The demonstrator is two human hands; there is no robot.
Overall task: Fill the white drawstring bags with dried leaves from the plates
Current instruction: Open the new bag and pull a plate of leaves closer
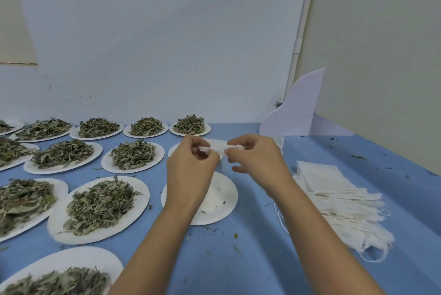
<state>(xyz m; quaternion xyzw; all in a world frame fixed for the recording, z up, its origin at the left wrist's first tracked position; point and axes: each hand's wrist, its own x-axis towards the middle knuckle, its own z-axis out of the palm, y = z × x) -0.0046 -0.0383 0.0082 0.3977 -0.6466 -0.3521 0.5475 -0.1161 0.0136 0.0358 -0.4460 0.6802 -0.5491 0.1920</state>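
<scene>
One head-worn view, wide-angle, looks forward and down, close over the table [250,259], facing the wall [167,32].

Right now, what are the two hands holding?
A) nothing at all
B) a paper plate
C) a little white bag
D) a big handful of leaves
C: the left hand and the right hand each pinch one end of a small white bag stretched between them.
</scene>
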